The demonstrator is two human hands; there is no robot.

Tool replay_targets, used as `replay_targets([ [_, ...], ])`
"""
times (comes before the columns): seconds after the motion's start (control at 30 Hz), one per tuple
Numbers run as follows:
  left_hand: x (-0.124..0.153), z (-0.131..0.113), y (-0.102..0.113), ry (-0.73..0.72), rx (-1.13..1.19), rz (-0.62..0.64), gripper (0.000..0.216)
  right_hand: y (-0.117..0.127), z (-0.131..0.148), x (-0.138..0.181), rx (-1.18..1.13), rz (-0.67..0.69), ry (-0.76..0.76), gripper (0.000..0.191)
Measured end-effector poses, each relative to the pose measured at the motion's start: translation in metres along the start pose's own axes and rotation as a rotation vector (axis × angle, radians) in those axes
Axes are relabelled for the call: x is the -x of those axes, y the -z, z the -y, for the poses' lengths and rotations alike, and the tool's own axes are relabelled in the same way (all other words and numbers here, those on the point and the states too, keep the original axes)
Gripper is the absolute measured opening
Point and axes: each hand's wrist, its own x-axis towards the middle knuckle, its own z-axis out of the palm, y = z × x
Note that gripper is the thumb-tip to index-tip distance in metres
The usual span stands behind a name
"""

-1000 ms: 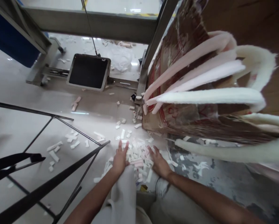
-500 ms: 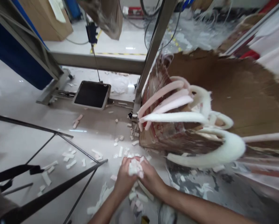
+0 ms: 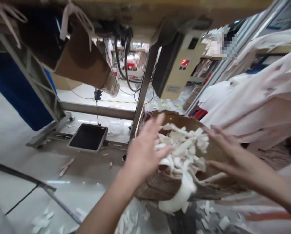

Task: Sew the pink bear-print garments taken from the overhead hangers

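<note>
My left hand [image 3: 145, 149] is over the near-left side of a torn cardboard box [image 3: 155, 190], its fingers spread and slightly blurred. Opposite it, at the box's right side, my right hand [image 3: 229, 151] is stretched out with the fingers apart. Between the hands are many white and pale pink scraps [image 3: 182, 148], loose and smeared by motion, over the mouth of the box. Neither hand grips any of them. A thick, fuzzy white strip [image 3: 181, 196] hangs in a curve over the box's near rim.
A dark foot pedal [image 3: 88, 137] lies under the workbench, left of a metal leg [image 3: 144, 87]. A cream control box [image 3: 176, 68] shows a red display. Pale fabric [image 3: 255, 104] hangs at the right. Scraps litter the floor around a black metal frame [image 3: 21, 177].
My hands have risen from the floor to the cardboard box and parted. The scraps cupped in them are let go over the box. The view has tilted up.
</note>
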Motion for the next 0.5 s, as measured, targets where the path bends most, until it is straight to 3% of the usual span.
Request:
replay_targets([
  [0.07,0.015,0.033,-0.003,0.138,0.029,-0.165,0.063,-0.022,-0.001,0.005,-0.058,0.143,0.098,0.076],
  [0.13,0.035,0.061,-0.013,0.218,0.102,0.006,0.077,-0.043,0.012,0.002,-0.122,0.234,0.216,0.082],
  [0.2,0.054,0.074,-0.025,0.300,0.171,0.198,0.072,-0.058,0.029,-0.013,-0.198,0.240,0.320,0.083],
  [0.3,0.069,0.065,-0.033,0.459,0.037,0.298,0.037,-0.071,0.047,-0.046,-0.347,0.186,0.460,0.087],
  [0.37,0.067,0.052,-0.032,0.499,-0.046,0.353,0.027,-0.078,0.053,-0.064,-0.435,0.172,0.529,0.087],
  [0.43,0.060,0.041,-0.033,0.527,-0.071,0.402,0.026,-0.087,0.060,-0.074,-0.530,0.205,0.524,0.085],
  [0.5,0.052,0.034,-0.037,0.597,-0.045,0.389,0.027,-0.093,0.069,-0.077,-0.649,0.278,0.409,0.079],
])
